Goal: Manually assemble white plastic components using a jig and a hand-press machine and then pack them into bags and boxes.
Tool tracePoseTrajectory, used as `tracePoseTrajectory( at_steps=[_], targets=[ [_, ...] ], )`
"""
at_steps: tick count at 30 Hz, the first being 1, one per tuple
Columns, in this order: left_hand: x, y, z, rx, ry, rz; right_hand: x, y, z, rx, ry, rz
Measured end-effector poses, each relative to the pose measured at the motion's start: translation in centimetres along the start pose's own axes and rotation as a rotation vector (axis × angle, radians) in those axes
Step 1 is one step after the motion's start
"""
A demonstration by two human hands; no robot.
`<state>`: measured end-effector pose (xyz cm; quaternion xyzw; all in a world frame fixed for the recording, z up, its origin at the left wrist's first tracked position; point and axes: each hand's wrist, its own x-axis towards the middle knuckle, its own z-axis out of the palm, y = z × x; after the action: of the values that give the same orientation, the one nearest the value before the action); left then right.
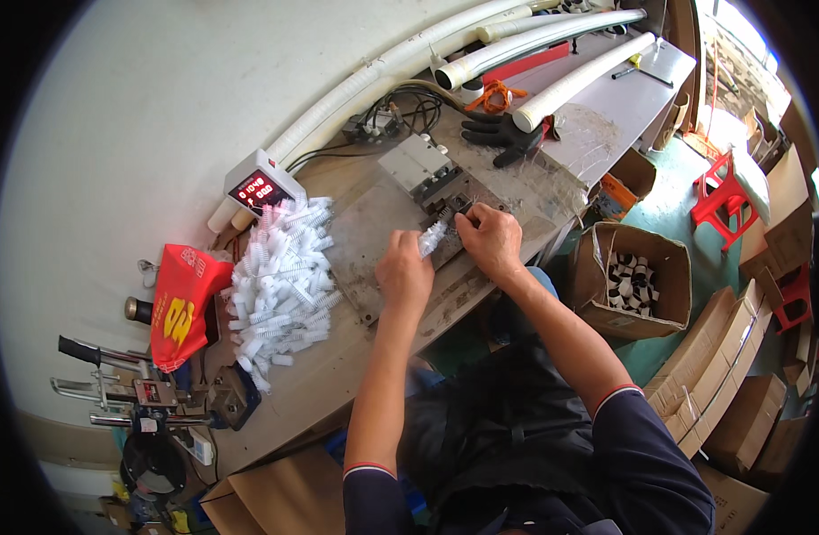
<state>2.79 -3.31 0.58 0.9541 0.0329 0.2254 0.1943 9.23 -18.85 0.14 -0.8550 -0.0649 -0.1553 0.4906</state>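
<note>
Here the table [338, 379] runs slantwise, its far edge against the wall and its near edge toward the person. On it lies a grey metal plate [374, 232], and at the plate's far corner sits a small boxy fixture [420, 168]. A heap of white ribbed pieces [280, 281] lies toward the table's left end, well apart from the hands.

Both hands meet over the plate, just on the near side of the fixture. Between them is one white piece [432, 239], its long axis slanting from the left hand up toward the fixture. The left hand [404, 275] holds the nearer, lower end, fingers curled shut about it. The right hand [490, 239] lies closer to the fixture, its fingertips pinched at the piece's far end or at the fixture's mouth; which of the two cannot be told. So the fixture lies just beyond the piece's upper end, nearer the right hand.

The fingertips of both hands are hidden behind their own knuckles, and the piece's middle alone shows. The fixture's opening is too small to make out. A black glove [499, 134] lies beyond, near the table's far right corner.
</note>
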Motion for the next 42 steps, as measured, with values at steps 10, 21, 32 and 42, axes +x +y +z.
tracePoseTrajectory(
  at_steps=[10, 21, 32, 42],
  targets=[
    [-3.4, -0.3, -1.8, 0.050, 0.169, 0.033, 0.0, 0.4, -0.4, 0.259, 0.024, -0.092],
    [-3.6, 0.3, -0.8, -0.086, 0.208, 0.084, 0.3, 1.4, -1.1, 0.656, -0.346, -0.028],
    [-4.8, 0.8, -1.1, -0.235, 0.236, 0.103, 0.7, 2.0, -0.6, 0.783, -0.404, 0.202],
    [-24.4, -6.0, -19.2, 0.100, 0.620, -0.342, 0.8, 3.7, 0.1, 0.711, -0.387, 0.055]
  ],
)
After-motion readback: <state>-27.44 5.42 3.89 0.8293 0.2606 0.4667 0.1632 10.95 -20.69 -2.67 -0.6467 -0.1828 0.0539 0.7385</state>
